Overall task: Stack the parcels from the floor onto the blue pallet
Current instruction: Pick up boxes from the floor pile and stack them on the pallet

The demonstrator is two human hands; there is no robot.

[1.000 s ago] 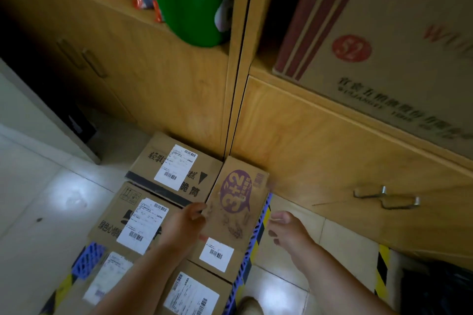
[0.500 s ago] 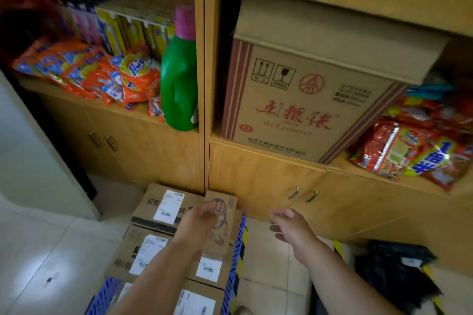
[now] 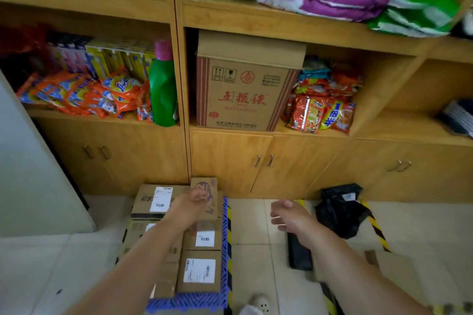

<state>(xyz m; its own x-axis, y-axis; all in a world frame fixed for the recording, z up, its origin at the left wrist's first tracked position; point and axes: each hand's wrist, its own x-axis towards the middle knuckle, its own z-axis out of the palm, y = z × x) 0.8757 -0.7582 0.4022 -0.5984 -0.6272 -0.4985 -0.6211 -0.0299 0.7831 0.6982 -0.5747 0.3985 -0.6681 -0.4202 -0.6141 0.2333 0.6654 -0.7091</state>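
Several cardboard parcels with white labels lie packed on the blue pallet (image 3: pixel 225 263) by the cabinet. A narrow parcel with a purple logo (image 3: pixel 208 188) sits at the pallet's far right, on top of others. My left hand (image 3: pixel 188 208) hovers in front of its left edge with fingers loosely curled, and it holds nothing. Over the floor tiles to the right of the pallet, my right hand (image 3: pixel 294 215) is empty with relaxed fingers. A black bagged parcel (image 3: pixel 340 210) and a flat black parcel (image 3: pixel 299 253) lie on the floor to the right.
Wooden shelving (image 3: pixel 256 158) with shut cabinet doors stands right behind the pallet, stocked with snack bags, a green bottle (image 3: pixel 162 94) and a large carton (image 3: pixel 243 94). A white panel (image 3: pixel 30 166) closes the left side. Yellow-black tape (image 3: pixel 376 229) marks the floor.
The view has risen and pulled back from the pallet. My left hand has come off the purple-logo parcel, which stays on the stack. My right hand drifted right.
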